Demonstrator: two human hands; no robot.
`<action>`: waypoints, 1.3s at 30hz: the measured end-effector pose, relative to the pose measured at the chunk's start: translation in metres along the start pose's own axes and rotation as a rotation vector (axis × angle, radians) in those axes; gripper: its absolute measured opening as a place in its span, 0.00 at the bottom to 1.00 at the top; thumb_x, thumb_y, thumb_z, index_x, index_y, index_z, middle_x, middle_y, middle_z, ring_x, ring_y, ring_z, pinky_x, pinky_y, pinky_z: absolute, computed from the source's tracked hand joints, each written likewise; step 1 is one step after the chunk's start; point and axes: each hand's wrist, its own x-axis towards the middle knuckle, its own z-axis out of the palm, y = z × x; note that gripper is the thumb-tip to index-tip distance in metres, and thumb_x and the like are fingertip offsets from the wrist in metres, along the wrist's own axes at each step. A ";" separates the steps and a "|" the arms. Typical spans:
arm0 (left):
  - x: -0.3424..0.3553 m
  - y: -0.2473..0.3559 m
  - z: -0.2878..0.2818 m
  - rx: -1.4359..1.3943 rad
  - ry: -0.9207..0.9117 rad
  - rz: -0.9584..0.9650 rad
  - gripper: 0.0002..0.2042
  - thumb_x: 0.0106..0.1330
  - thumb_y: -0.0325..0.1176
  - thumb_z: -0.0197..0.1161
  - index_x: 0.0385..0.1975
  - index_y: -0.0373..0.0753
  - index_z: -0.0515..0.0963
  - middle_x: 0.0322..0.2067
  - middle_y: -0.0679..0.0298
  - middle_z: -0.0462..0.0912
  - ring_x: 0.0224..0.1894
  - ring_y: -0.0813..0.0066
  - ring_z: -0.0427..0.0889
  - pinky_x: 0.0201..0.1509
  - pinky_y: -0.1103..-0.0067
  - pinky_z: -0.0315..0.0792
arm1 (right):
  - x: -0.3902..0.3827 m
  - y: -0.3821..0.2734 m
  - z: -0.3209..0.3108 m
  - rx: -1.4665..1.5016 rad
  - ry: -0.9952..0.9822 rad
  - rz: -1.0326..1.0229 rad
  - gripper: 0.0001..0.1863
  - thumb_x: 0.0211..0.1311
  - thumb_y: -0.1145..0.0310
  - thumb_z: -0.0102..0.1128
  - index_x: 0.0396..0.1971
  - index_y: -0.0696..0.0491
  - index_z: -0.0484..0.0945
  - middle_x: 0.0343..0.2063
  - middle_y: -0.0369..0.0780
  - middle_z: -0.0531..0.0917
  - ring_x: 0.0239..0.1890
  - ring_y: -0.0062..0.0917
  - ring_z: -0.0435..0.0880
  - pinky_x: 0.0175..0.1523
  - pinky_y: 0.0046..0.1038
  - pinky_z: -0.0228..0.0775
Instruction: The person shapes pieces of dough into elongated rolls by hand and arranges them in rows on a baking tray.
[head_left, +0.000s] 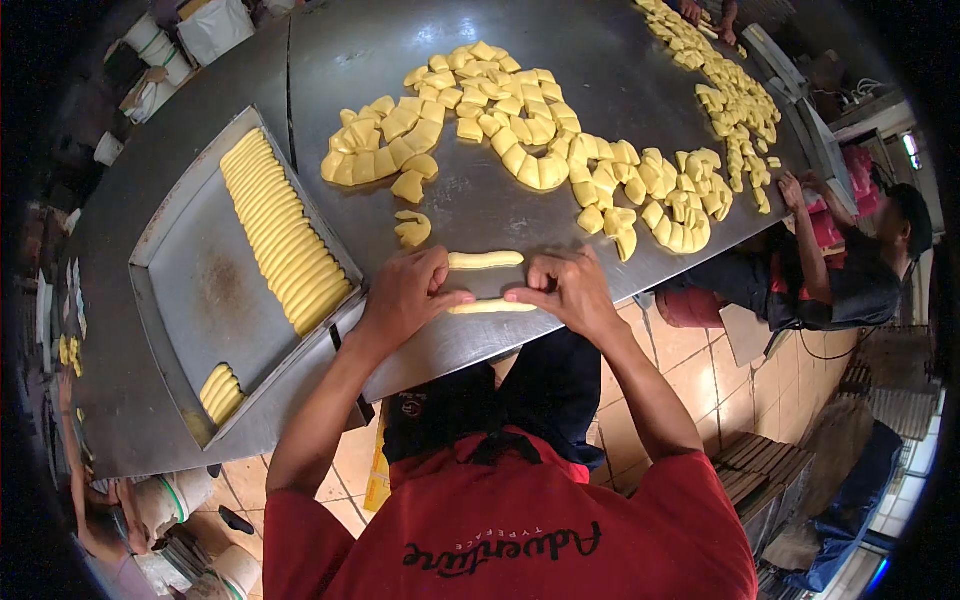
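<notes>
Two thin yellow dough rolls lie crosswise between my hands at the steel table's near edge. My left hand (405,297) has curled fingers at the left end of the far dough roll (486,260). Its thumb presses the left end of the near dough roll (492,306). On the other side, my right hand (572,290) mirrors this, its thumb on the near roll's right end and its curled fingers beside the far roll. Just beyond my left hand is a curved dough piece (412,229). The undersides of my fingers are hidden.
At left a metal tray (215,290) holds a long row of dough rolls (285,230) and several more at its near corner. Cut dough pieces (520,120) spread over the steel table (340,60). A person (840,260) works at right; other people's hands show at the far edge and lower left.
</notes>
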 end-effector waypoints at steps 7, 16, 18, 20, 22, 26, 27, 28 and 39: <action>-0.006 -0.001 0.009 -0.029 0.133 0.030 0.24 0.59 0.45 0.82 0.30 0.39 0.70 0.22 0.59 0.75 0.28 0.56 0.79 0.33 0.63 0.71 | -0.002 0.006 -0.001 -0.017 0.067 0.024 0.27 0.56 0.46 0.81 0.20 0.52 0.76 0.19 0.36 0.77 0.26 0.34 0.79 0.43 0.35 0.64; -0.019 0.006 0.012 -0.072 0.153 -0.015 0.14 0.67 0.37 0.77 0.38 0.36 0.79 0.29 0.58 0.81 0.32 0.62 0.83 0.37 0.68 0.76 | -0.009 -0.009 -0.005 0.162 -0.036 0.221 0.16 0.62 0.59 0.79 0.33 0.57 0.86 0.28 0.41 0.84 0.36 0.39 0.85 0.42 0.38 0.73; -0.028 0.017 0.016 -0.163 0.160 -0.060 0.11 0.70 0.35 0.76 0.41 0.35 0.83 0.33 0.59 0.82 0.35 0.68 0.84 0.39 0.72 0.79 | -0.017 -0.013 -0.003 0.282 0.047 -0.060 0.13 0.66 0.65 0.76 0.44 0.57 0.89 0.36 0.44 0.86 0.43 0.41 0.87 0.47 0.39 0.76; -0.036 0.027 0.024 -0.232 0.184 0.027 0.10 0.72 0.32 0.72 0.48 0.34 0.86 0.39 0.58 0.84 0.38 0.68 0.87 0.44 0.73 0.82 | -0.019 -0.019 0.003 0.228 0.064 -0.136 0.14 0.67 0.68 0.74 0.50 0.56 0.89 0.40 0.45 0.86 0.44 0.41 0.87 0.47 0.39 0.78; -0.037 0.029 0.023 -0.273 0.112 -0.057 0.10 0.72 0.30 0.72 0.48 0.34 0.86 0.41 0.57 0.84 0.38 0.68 0.87 0.45 0.74 0.82 | -0.019 -0.018 0.006 0.245 0.016 -0.062 0.14 0.66 0.67 0.74 0.49 0.56 0.89 0.43 0.45 0.86 0.47 0.44 0.87 0.52 0.41 0.79; -0.028 0.030 0.014 -0.331 0.119 -0.148 0.08 0.71 0.27 0.72 0.46 0.34 0.86 0.42 0.58 0.84 0.38 0.65 0.87 0.47 0.74 0.82 | -0.009 -0.020 -0.003 0.383 0.047 0.013 0.13 0.64 0.74 0.76 0.48 0.56 0.89 0.40 0.42 0.83 0.40 0.35 0.84 0.44 0.34 0.77; -0.021 0.026 0.014 -0.337 0.120 -0.145 0.08 0.71 0.27 0.72 0.46 0.34 0.86 0.42 0.58 0.84 0.38 0.65 0.87 0.47 0.74 0.82 | -0.002 -0.019 0.000 0.376 0.045 0.015 0.13 0.64 0.74 0.76 0.48 0.56 0.89 0.40 0.42 0.83 0.40 0.35 0.84 0.44 0.34 0.77; -0.014 0.021 0.012 -0.301 0.122 -0.142 0.10 0.70 0.25 0.72 0.48 0.35 0.86 0.44 0.57 0.84 0.40 0.64 0.88 0.48 0.74 0.82 | 0.006 -0.018 0.007 0.323 0.103 0.000 0.13 0.63 0.75 0.76 0.48 0.56 0.88 0.42 0.43 0.82 0.42 0.37 0.84 0.44 0.35 0.78; -0.001 0.020 0.031 0.008 0.353 0.093 0.22 0.66 0.24 0.73 0.60 0.35 0.80 0.54 0.53 0.79 0.55 0.57 0.83 0.56 0.65 0.79 | 0.015 -0.029 0.014 0.117 0.161 -0.073 0.21 0.64 0.70 0.75 0.57 0.56 0.85 0.49 0.46 0.80 0.50 0.45 0.81 0.55 0.41 0.76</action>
